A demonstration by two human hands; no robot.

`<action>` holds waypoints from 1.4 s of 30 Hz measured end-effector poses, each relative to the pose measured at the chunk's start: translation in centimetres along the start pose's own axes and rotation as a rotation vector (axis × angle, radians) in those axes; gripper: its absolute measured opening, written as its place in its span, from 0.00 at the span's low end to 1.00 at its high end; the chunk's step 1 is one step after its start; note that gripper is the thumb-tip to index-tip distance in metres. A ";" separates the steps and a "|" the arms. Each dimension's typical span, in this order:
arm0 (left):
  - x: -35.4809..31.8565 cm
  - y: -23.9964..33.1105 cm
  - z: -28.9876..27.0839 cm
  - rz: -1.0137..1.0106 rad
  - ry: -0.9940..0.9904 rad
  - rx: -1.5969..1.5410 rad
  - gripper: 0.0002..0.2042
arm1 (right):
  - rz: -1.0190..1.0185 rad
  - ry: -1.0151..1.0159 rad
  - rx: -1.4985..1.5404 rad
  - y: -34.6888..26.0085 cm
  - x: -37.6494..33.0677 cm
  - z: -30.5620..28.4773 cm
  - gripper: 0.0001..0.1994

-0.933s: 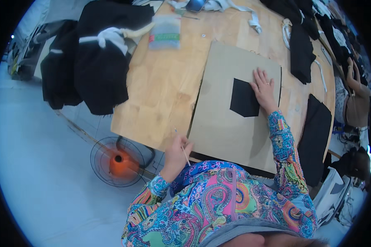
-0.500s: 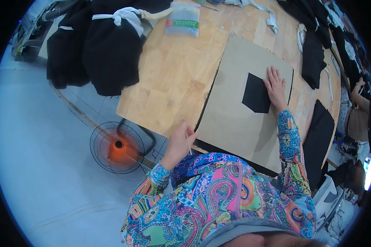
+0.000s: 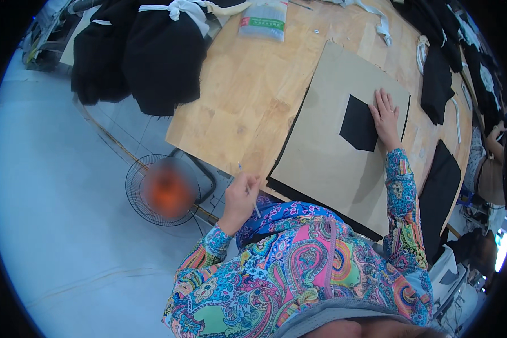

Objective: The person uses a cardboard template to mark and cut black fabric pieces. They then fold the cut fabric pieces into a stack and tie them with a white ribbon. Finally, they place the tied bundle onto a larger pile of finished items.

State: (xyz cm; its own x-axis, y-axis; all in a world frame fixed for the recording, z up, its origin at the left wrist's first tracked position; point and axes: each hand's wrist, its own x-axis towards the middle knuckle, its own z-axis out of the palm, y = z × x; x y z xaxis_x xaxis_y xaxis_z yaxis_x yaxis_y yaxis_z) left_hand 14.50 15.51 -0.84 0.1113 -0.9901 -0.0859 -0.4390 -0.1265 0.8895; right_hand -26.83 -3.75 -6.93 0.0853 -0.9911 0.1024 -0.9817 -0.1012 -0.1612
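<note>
A beige card template [image 3: 315, 135] lies on black fabric [image 3: 352, 226], whose edge shows along the card's near and left sides. Within the card is a black five-sided shape [image 3: 359, 125], apparently an opening onto the fabric. My right hand [image 3: 386, 119] rests flat on the card beside this shape, fingers stretched out. At the table's near edge, left of the card's near corner, my left hand [image 3: 241, 198] is closed around a thin pale pen-like stick [image 3: 257, 210]. The stick's tip pokes out above the fingers.
The wooden table [image 3: 236, 96] carries a clear plastic packet [image 3: 263, 21], white strips [image 3: 382, 25] and black cloth pieces [image 3: 438, 186]. Black bundles tied with white [image 3: 162, 62] hang over its left edge. A floor fan [image 3: 166, 188] stands at left. Another person's arm [image 3: 494, 139] shows at far right.
My left hand has drawn slightly away from the card's corner, still holding the stick. My right hand stays flat on the card. The whole view has shifted a little.
</note>
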 end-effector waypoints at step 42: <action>2.5 2.0 2.2 -0.199 -0.175 0.019 0.07 | 0.031 -0.074 0.038 -0.7 0.0 -1.7 0.27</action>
State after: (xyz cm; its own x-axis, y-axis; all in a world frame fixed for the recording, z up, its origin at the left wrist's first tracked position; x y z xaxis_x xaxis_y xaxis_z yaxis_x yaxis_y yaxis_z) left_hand 11.94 12.68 -0.31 0.0419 -0.9409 -0.3360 -0.4405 -0.3193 0.8391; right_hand -26.39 -3.57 -5.16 0.0684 -0.9974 0.0240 -0.9770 -0.0718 -0.2009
